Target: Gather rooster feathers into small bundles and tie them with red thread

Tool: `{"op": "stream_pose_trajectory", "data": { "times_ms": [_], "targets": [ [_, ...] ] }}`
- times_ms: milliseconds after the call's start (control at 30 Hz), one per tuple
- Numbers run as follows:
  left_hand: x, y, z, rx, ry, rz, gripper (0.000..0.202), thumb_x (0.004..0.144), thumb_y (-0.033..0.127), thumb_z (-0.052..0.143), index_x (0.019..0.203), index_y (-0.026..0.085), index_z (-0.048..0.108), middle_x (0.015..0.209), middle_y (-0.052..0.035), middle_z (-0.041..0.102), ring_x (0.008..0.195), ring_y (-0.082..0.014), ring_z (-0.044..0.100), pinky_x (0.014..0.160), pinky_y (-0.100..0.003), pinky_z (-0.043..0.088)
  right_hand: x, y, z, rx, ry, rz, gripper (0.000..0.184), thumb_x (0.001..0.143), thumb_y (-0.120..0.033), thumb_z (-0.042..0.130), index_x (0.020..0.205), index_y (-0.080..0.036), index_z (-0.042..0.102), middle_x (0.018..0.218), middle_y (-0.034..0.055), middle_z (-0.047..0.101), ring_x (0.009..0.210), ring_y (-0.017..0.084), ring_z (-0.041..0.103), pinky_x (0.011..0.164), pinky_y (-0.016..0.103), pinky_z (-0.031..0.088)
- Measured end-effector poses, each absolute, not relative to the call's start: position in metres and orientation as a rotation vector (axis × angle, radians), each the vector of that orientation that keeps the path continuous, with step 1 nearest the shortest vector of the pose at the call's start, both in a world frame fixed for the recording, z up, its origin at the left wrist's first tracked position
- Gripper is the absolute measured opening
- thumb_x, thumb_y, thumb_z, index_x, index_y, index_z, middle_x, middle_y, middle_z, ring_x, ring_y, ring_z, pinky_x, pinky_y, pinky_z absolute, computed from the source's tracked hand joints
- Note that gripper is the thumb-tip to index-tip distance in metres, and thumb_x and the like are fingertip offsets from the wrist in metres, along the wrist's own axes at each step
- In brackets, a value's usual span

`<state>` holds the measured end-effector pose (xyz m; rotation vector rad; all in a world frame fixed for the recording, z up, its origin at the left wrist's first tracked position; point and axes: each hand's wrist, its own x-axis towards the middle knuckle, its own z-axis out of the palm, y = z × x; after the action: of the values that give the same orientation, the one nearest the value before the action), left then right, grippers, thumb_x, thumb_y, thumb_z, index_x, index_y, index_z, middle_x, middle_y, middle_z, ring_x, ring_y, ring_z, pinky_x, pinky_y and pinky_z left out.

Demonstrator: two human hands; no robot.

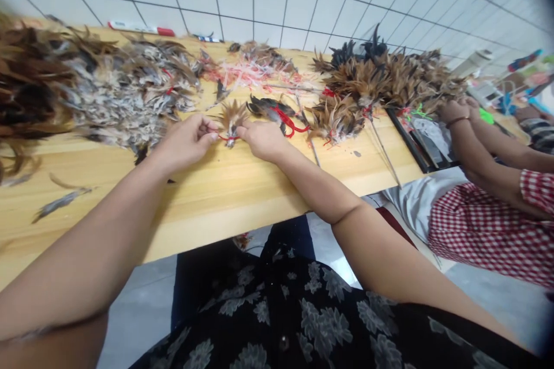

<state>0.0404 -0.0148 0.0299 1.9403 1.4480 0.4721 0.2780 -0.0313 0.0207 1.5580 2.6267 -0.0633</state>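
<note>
A small bunch of brown feathers lies on the wooden table with its quills toward me, and a thin red string runs across the quills. My left hand pinches the string's left end between thumb and fingers. From the other side, my right hand is closed by the quills, where the string's right end meets its fingertips. Just beyond the right hand lie dark feathers and a loose bundle of red strings. Another tied feather bunch rests further right.
Heaps of grey-white feathers and brown feathers cover the left side. A red-and-white marker lies by the tiled wall. Feather dusters with thin sticks lie to the right, near a black tray and a co-worker's hands.
</note>
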Motion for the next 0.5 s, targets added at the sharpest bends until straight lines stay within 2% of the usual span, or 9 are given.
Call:
{"op": "stream_pose_trajectory", "data": {
  "times_ms": [133, 267, 367, 500],
  "targets": [
    [0.051, -0.024, 0.035, 2.069, 1.506, 0.355, 0.017, 0.1, 0.042, 0.07, 0.107, 0.031, 0.058, 0.109, -0.0096, 0.078, 0.111, -0.0436, 0.076, 0.104, -0.049, 0.057, 0.272, -0.032, 0.019, 1.482, 2.674, -0.072, 0.054, 0.135, -0.021, 0.037, 0.165, -0.019, 0.082, 0.161, 0.0181, 0.089, 0.145, 0.031, 0.085, 0.093, 0.039, 0.055],
    [0.056, -0.029, 0.032, 2.165, 1.471, 0.318, 0.023, 0.099, 0.045, 0.073, 0.103, 0.033, 0.053, 0.111, -0.012, 0.078, 0.127, -0.049, 0.076, 0.113, -0.052, 0.059, 0.264, -0.037, 0.024, 1.44, 2.689, -0.13, 0.051, 0.139, -0.029, 0.038, 0.165, -0.018, 0.08, 0.161, 0.0182, 0.088, 0.15, 0.03, 0.085, 0.101, 0.039, 0.061],
    [0.056, -0.028, 0.026, 2.183, 1.473, 0.315, 0.024, 0.1, 0.044, 0.074, 0.104, 0.034, 0.053, 0.115, -0.0121, 0.079, 0.13, -0.0512, 0.075, 0.116, -0.055, 0.059, 0.26, -0.041, 0.025, 1.442, 2.687, -0.175, 0.05, 0.139, -0.028, 0.037, 0.162, -0.016, 0.08, 0.163, 0.0192, 0.088, 0.151, 0.031, 0.085, 0.106, 0.04, 0.064],
    [0.057, -0.028, 0.028, 2.159, 1.518, 0.274, 0.027, 0.095, 0.045, 0.076, 0.101, 0.035, 0.051, 0.116, -0.0138, 0.078, 0.133, -0.0541, 0.074, 0.116, -0.057, 0.058, 0.26, -0.039, 0.02, 1.475, 2.734, -0.285, 0.045, 0.137, -0.023, 0.041, 0.163, -0.022, 0.077, 0.165, 0.0164, 0.089, 0.156, 0.03, 0.084, 0.113, 0.039, 0.064]
  ]
}}
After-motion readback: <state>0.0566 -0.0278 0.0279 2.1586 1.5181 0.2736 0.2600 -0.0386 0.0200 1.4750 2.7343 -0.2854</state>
